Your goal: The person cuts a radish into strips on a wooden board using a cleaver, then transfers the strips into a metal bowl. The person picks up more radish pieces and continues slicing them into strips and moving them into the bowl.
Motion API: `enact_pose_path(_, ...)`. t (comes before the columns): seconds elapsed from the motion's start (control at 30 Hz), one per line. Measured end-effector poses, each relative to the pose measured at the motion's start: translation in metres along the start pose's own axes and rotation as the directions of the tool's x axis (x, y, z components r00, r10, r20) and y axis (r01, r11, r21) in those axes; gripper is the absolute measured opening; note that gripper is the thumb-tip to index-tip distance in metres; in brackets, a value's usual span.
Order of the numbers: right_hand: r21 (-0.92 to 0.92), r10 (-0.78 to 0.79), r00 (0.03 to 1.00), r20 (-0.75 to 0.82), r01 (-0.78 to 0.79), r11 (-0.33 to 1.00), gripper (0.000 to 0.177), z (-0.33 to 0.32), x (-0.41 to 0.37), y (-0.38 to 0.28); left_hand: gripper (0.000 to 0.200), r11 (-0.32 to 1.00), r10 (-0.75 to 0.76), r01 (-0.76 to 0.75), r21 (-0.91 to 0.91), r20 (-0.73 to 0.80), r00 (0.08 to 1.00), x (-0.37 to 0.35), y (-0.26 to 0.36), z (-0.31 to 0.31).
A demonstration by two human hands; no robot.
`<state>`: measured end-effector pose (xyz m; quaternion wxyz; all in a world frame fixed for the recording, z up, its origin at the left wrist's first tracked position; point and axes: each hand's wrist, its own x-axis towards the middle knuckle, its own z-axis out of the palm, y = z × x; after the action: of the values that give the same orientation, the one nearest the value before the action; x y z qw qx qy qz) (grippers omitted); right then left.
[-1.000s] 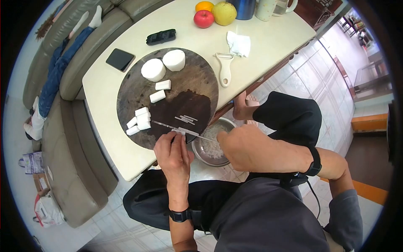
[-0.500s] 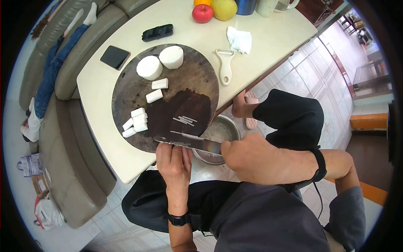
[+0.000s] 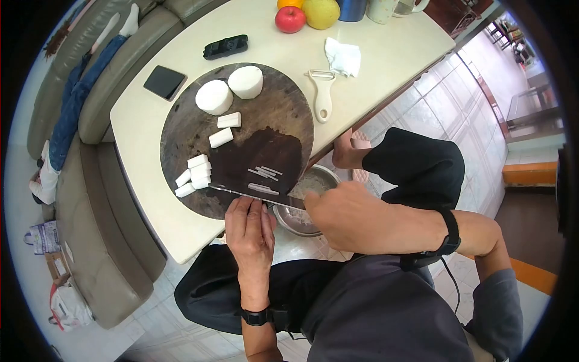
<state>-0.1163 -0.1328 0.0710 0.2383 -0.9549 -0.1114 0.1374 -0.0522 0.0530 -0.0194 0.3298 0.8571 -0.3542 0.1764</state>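
My right hand point(image 3: 347, 217) is wrapped round the handle of a kitchen knife point(image 3: 283, 200), its blade pointing left and seen nearly edge-on. At the near rim of a round wooden cutting board point(image 3: 181, 127), the fingers of my left hand point(image 3: 249, 235) are bent and pressed together against the blade. What they hold is hidden. Thin white strips point(image 3: 263, 174) lie on the wet part of the board, with more cut strips point(image 3: 260, 188) right behind the blade. White blocks, apparently radish point(image 3: 201, 172), are grouped at the left. Two thick white rounds point(image 3: 214, 98) stand at the back.
A metal bowl point(image 3: 330, 176) sits below the board's near right edge, above the floor. On the table point(image 3: 139, 157) are a peeler point(image 3: 323, 99), a white tissue point(image 3: 344, 57), a phone point(image 3: 164, 82), a black pouch point(image 3: 225, 46) and fruit point(image 3: 291, 20). Someone's legs point(image 3: 78, 99) rest on the sofa.
My right hand and the knife have shifted left, and the blade has turned from showing its flat side to nearly edge-on. Strips near the blade now show on the board.
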Motion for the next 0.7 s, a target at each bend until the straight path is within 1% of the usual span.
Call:
enact_pose_path(0.13, 0.000, -0.035, 0.999, 0.023, 0.035, 0.999, 0.012, -0.008, -0.007, -0.004, 0.022, 1.000, -0.024, 0.024, -0.004, 0.022, 0.999, -0.002, -0.001, -0.001)
enact_pose_path(0.2, -0.010, -0.080, 0.997, -0.018, 0.080, 0.997, 0.011, -0.007, -0.008, -0.003, 0.022, 1.000, -0.018, 0.018, -0.003, 0.012, 1.000, -0.002, -0.002, 0.000)
enact_pose_path(0.33, -0.027, -0.062, 0.998, 0.013, 0.063, 0.998, 0.011, -0.004, -0.006, -0.005, 0.021, 1.000, -0.019, 0.019, -0.014, 0.009, 1.000, -0.003, -0.002, 0.000)
enact_pose_path(0.4, -0.008, -0.111, 0.994, -0.010, 0.111, 0.994, 0.011, 0.001, -0.001, -0.003, 0.020, 1.000, -0.013, 0.013, -0.007, 0.009, 1.000, -0.003, -0.002, 0.001)
enact_pose_path(0.43, -0.009, -0.109, 0.994, -0.014, 0.109, 0.994, 0.011, 0.004, 0.003, -0.004, 0.020, 1.000, -0.004, 0.004, 0.000, 0.008, 1.000, -0.003, -0.002, 0.001)
enact_pose_path(0.5, -0.019, -0.156, 0.983, -0.100, 0.155, 0.988, 0.015, 0.010, 0.010, -0.005, 0.020, 1.000, -0.003, 0.003, 0.006, 0.006, 1.000, -0.006, -0.004, 0.003)
enact_pose_path(0.53, -0.019, -0.155, 0.982, -0.104, 0.154, 0.988, 0.015, 0.013, 0.010, -0.002, 0.020, 1.000, -0.006, 0.006, 0.013, 0.005, 1.000, -0.007, -0.005, 0.003)
enact_pose_path(0.6, 0.028, -0.161, 0.968, -0.192, 0.170, 0.985, 0.017, 0.016, 0.008, 0.002, 0.021, 1.000, -0.005, 0.005, 0.013, 0.009, 1.000, -0.007, -0.004, 0.002)
enact_pose_path(0.63, 0.026, -0.163, 0.968, -0.192, 0.171, 0.985, 0.017, 0.013, 0.007, 0.002, 0.022, 1.000, -0.007, 0.007, 0.011, 0.012, 1.000, -0.007, -0.003, 0.002)
enact_pose_path(0.67, 0.007, -0.081, 0.994, -0.069, 0.082, 0.997, 0.014, 0.008, 0.006, 0.000, 0.022, 1.000, -0.007, 0.007, 0.011, 0.010, 1.000, -0.007, -0.003, 0.002)
enact_pose_path(0.7, -0.023, 0.007, 0.999, 0.052, -0.006, 1.000, 0.013, 0.003, 0.004, -0.002, 0.023, 1.000, -0.020, 0.020, 0.004, 0.017, 1.000, -0.007, -0.003, 0.002)
